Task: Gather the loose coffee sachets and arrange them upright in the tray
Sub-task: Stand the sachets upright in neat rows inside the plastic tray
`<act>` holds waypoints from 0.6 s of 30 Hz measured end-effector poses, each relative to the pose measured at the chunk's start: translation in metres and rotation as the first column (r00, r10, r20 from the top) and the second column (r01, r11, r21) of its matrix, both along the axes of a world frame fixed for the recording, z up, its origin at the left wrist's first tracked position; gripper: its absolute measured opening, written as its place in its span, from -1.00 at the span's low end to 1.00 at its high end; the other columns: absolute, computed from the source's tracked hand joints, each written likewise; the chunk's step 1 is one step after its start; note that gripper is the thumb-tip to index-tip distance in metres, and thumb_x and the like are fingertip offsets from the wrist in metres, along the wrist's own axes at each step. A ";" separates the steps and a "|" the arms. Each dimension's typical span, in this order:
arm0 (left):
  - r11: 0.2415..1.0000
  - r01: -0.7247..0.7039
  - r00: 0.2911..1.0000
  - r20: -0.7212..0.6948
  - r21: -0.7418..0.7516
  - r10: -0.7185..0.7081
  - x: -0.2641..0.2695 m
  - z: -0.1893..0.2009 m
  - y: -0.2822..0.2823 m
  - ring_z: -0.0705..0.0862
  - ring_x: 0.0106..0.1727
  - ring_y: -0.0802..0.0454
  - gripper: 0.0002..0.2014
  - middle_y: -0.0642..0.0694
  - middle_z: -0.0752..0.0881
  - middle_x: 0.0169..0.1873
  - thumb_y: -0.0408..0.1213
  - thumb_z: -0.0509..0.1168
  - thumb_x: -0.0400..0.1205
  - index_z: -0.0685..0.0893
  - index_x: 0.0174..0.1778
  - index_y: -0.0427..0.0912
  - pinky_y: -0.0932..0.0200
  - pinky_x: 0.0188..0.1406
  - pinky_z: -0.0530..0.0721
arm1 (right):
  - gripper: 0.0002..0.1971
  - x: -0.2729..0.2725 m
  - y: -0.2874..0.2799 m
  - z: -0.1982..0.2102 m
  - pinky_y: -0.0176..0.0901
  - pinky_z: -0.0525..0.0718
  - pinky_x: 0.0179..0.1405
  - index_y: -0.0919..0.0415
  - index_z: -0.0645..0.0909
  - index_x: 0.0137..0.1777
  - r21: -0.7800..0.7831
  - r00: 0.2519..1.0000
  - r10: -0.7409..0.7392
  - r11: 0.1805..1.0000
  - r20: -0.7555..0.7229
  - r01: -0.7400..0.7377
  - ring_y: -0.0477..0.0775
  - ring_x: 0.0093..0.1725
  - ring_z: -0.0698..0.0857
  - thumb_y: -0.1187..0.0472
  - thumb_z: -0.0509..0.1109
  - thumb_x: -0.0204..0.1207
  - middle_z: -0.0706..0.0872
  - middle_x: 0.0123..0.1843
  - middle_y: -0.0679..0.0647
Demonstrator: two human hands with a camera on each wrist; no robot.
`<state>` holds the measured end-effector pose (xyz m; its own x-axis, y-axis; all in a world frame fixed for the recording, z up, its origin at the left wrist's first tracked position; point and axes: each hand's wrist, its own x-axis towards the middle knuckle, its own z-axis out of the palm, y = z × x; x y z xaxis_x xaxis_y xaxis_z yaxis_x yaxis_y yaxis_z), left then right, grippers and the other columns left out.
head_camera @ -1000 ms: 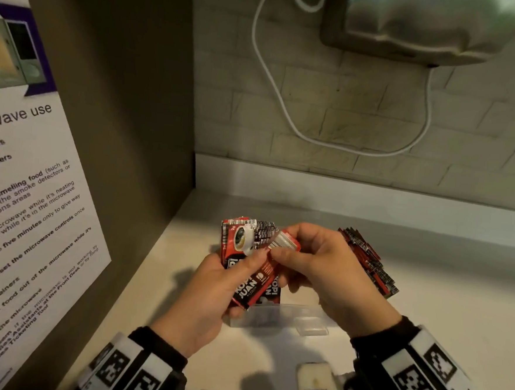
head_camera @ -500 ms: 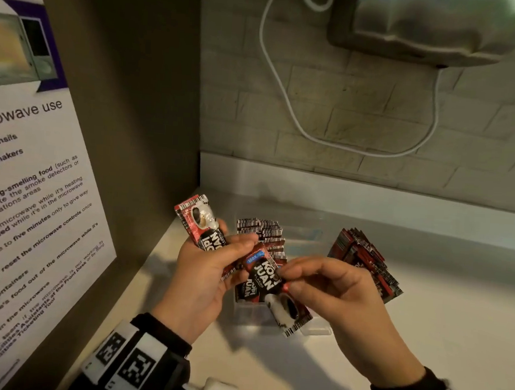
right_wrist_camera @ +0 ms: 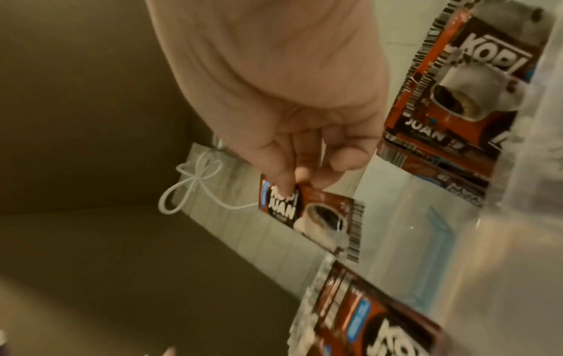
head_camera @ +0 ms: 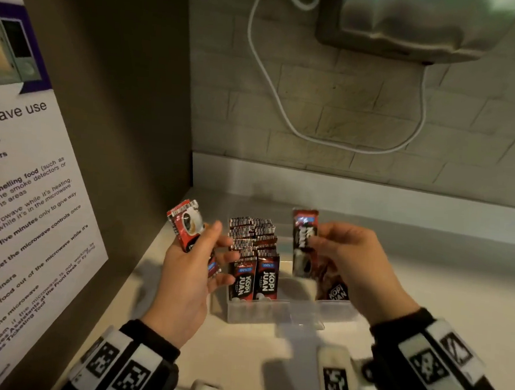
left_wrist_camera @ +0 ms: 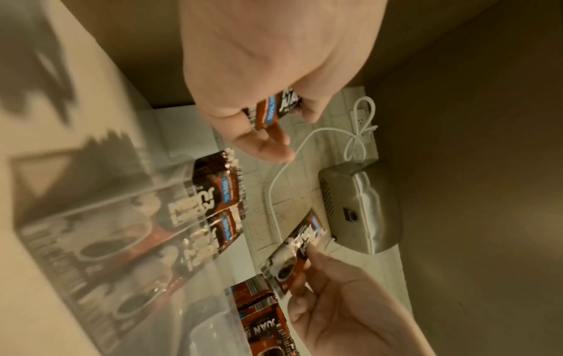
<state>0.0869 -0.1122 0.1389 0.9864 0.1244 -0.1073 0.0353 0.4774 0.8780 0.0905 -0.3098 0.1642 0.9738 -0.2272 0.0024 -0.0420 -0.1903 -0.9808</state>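
Clear rectangular plastic tray (head_camera: pixel 260 312) on the pale counter (head_camera: pixel 425 298), upright red-black coffee sachets (head_camera: pixel 253 255) packed in its left side. Right hand (head_camera: pixel 346 262) pinches one sachet (head_camera: pixel 303 243) above tray. Left hand (head_camera: pixel 190 269) grips a small sachet bundle (head_camera: pixel 187 223) left of tray.

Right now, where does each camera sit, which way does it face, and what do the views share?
Head: above, looking down at the clear plastic tray; left hand and right hand show.
Left wrist: along the left hand toward the tiled wall; right hand too.
Right wrist: along the right hand, pinching a red-brown coffee sachet.
Shared: that sachet, the tray.
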 end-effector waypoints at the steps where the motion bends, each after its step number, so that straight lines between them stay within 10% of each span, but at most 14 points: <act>1: 1.000 -0.013 1.000 -0.024 -0.002 0.013 0.000 -0.001 0.001 0.73 -0.31 0.09 -0.95 -0.02 0.75 -0.31 -0.16 0.33 0.63 0.63 -0.11 -0.04 0.23 -0.57 0.61 | -0.89 0.009 -0.004 0.000 -0.42 0.46 -0.63 0.32 0.71 -0.16 0.018 0.998 -0.066 0.998 -0.003 0.066 -0.16 -0.56 0.58 0.45 0.38 0.54 0.75 -0.38 0.10; 12: 1.000 -0.008 0.997 -0.076 -0.001 0.008 -0.002 -0.007 -0.001 0.68 -0.29 0.06 -0.96 -0.02 0.68 -0.34 -0.16 0.33 0.64 0.63 -0.10 -0.02 0.12 -0.38 0.60 | -0.78 0.078 0.007 -0.044 -0.15 0.61 -0.44 0.16 0.61 -0.37 -0.109 0.965 -0.210 0.975 -0.159 0.194 0.12 -0.28 0.70 0.40 0.49 0.44 0.77 -0.18 0.20; 18: 1.000 -0.026 0.998 -0.065 0.008 0.026 -0.004 -0.007 0.002 0.67 -0.24 0.02 -0.95 -0.05 0.67 -0.32 -0.16 0.34 0.62 0.62 -0.10 -0.03 0.10 -0.35 0.61 | -0.80 0.103 0.010 -0.066 0.26 0.78 -0.03 0.18 0.63 -0.36 -0.075 0.942 -0.148 0.989 -0.302 0.131 0.32 -0.06 0.79 0.41 0.48 0.43 0.80 -0.10 0.28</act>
